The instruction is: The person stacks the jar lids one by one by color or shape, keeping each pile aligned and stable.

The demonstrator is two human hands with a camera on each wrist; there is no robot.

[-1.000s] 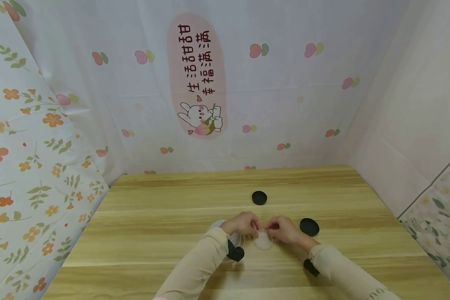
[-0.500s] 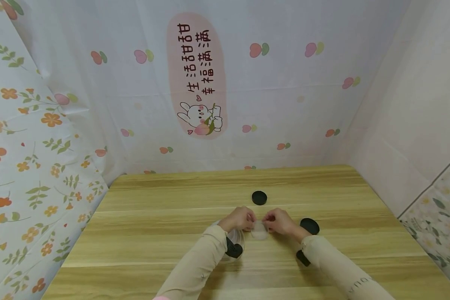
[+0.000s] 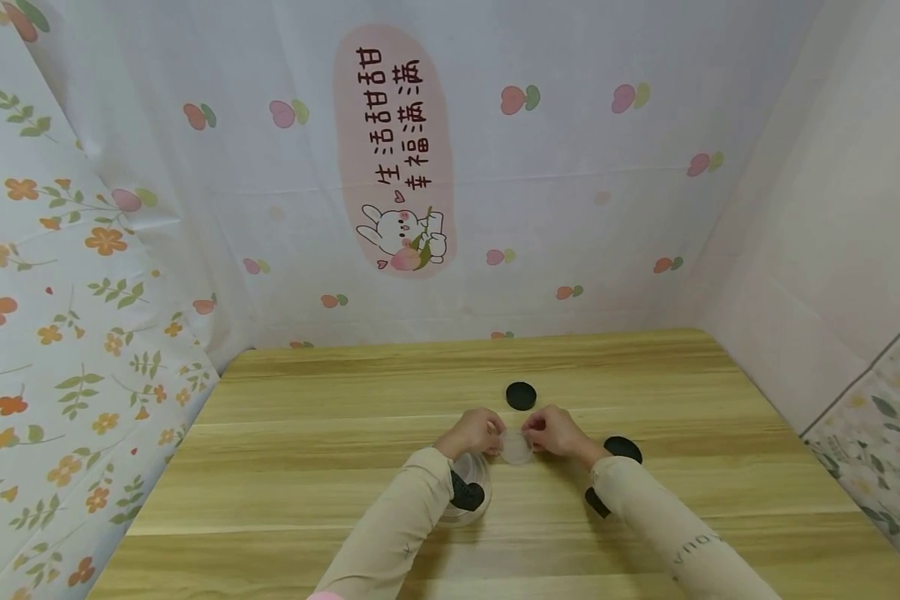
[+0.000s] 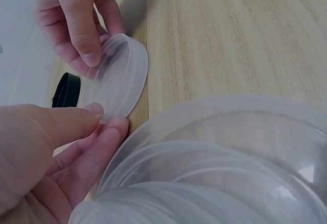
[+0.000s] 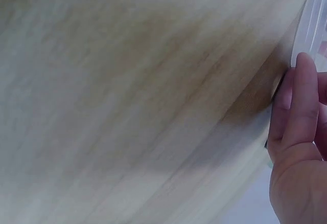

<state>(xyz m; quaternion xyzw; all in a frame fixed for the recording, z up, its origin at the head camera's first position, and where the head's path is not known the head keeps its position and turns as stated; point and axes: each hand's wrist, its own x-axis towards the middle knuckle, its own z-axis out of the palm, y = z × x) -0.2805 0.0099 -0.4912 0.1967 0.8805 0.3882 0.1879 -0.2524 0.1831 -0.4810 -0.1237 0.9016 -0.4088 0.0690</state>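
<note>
A small round translucent plastic lid (image 3: 516, 447) is held between my two hands, tilted a little in the left wrist view. My left hand (image 3: 481, 432) pinches its left edge, thumb on one face and fingers on the other. On the opposite edge, my right hand (image 3: 555, 430) pinches it between thumb and fingers. Just beyond the hands lies a black round lid (image 3: 521, 396). Under my left wrist stands a clear round container (image 4: 245, 104) with several translucent lids (image 4: 148, 203) stacked in it.
A second black round lid (image 3: 622, 449) lies to the right, partly hidden by my right forearm. Everything rests on a wood-grain table (image 3: 330, 417), with a printed cloth (image 3: 600, 242) hanging behind its far edge.
Both hands have carried the translucent lid away from me and slightly left, closer to the far black lid. My right forearm now covers part of the right black lid.
</note>
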